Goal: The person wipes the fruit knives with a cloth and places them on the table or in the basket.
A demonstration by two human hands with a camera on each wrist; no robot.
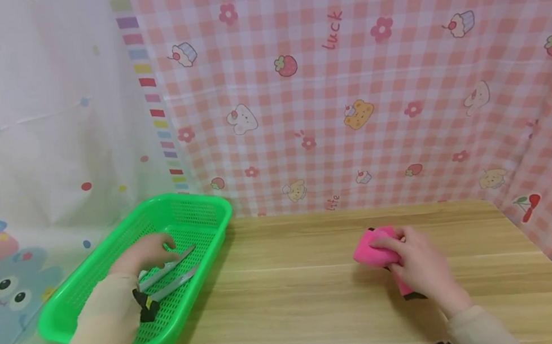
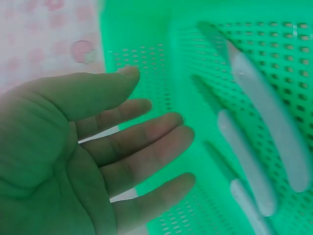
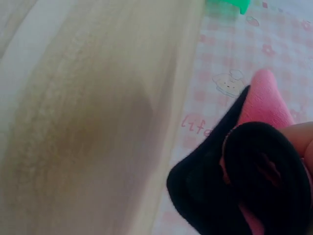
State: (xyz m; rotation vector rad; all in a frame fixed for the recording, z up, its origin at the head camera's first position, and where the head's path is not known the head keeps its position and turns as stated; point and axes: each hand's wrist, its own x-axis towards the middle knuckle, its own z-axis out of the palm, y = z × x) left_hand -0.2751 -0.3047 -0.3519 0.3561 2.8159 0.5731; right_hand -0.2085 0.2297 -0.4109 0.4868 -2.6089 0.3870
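Note:
My left hand (image 1: 147, 252) hovers over a green plastic basket (image 1: 218, 207), its fingers relaxed and apart, holding nothing. Beside those fingers, three knives lie in the basket; in the left wrist view they are a larger knife (image 2: 269, 112), a middle knife (image 2: 246, 156) and a smaller knife (image 2: 248, 203), all with pale handles. On the right, my right hand (image 1: 421, 262) pinches a folded cloth (image 1: 374, 249), pink on one side and black on the other. The right wrist view shows the black side of the cloth (image 3: 205, 188) curled into a loop near the fingers.
The basket stands at the left of a wooden table (image 1: 290, 295), near a white curtain (image 1: 62, 134) with cartoon figures. Behind the table hangs a pink checked curtain (image 1: 317, 88), which also runs along the right side. Black straps circle both wrists.

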